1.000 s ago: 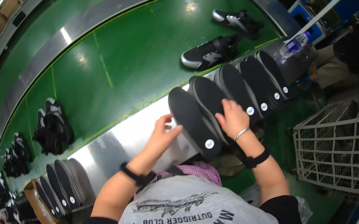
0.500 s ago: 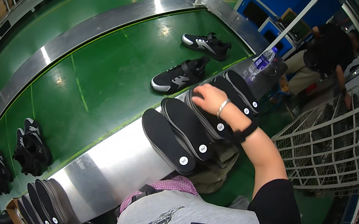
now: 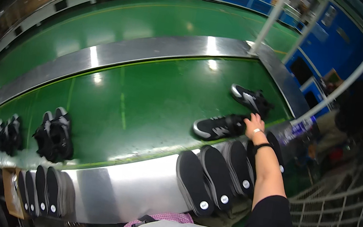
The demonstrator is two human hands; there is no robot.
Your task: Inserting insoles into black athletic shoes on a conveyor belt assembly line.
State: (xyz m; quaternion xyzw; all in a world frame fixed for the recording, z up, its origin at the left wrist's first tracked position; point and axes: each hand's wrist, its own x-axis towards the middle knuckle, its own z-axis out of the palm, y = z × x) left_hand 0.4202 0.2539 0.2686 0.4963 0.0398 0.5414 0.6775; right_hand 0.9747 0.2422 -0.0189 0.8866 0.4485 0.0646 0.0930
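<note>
My right hand (image 3: 254, 126) is reaching out, fingers spread, at the heel end of the nearer black-and-silver sneaker (image 3: 220, 127). Whether the fingertips touch that shoe I cannot tell. Just beyond them lies a second black-and-silver sneaker (image 3: 250, 98) on the green belt (image 3: 145, 103). Under my forearm and to its left stand stacks of black insoles (image 3: 193, 179) with round white stickers, on the metal ledge (image 3: 123, 187). The hand and forearm partly hide the stacks furthest right. My left hand is out of view.
Further left on the belt are more dark sneakers (image 3: 55, 136). More insole stacks (image 3: 57, 191) sit at the ledge's left end, beside a cardboard box (image 3: 12, 191). At right are a plastic bottle (image 3: 300, 126), a strap-mesh rack (image 3: 335, 216) and another person (image 3: 358, 109).
My right hand has left the insole stacks and stretched forward to the nearer sneaker's heel. The whole view has swung, so the belt lies more level and the shoes sit further right.
</note>
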